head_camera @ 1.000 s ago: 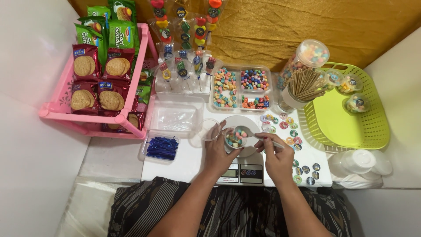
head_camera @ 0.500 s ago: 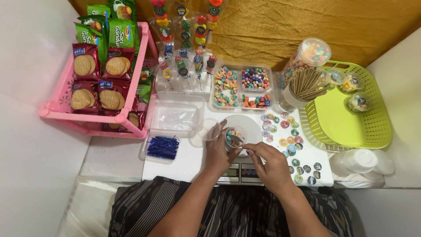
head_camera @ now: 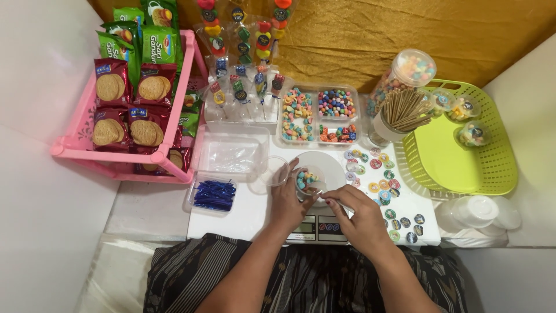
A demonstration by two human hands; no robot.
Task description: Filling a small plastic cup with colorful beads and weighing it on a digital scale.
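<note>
Clear plastic is what your left hand (head_camera: 288, 200) is wrapped around: a small cup of pastel candies (head_camera: 307, 181), held upright over the white pan of the digital scale (head_camera: 336, 168) at the front edge of the white table (head_camera: 249, 211). Your right hand (head_camera: 360, 215) sits just beside it, fingers pinched together on a small white piece at the cup's rim; what that piece is, you cannot tell from here. Both hands are closed in a grasp, neither is loose. An empty clear cup (head_camera: 276, 171) stands just left of your left hand, and beyond it lies an empty clear tray (head_camera: 230, 155). A small box of blue twist ties (head_camera: 214, 194) rests near the table's front left corner. Round coloured stickers (head_camera: 385, 188) are scattered to the right of the scale. Behind the scale sits a divided tray of mixed candies (head_camera: 320, 116), with a row of wrapped candy skewers (head_camera: 243, 93) to its left. A pink rack of biscuit packets (head_camera: 130, 110) stands at the far left. On the right, a green basket (head_camera: 463, 168) holds a few filled cups, next to a holder of wooden sticks (head_camera: 399, 110) and a candy jar (head_camera: 408, 69).
</note>
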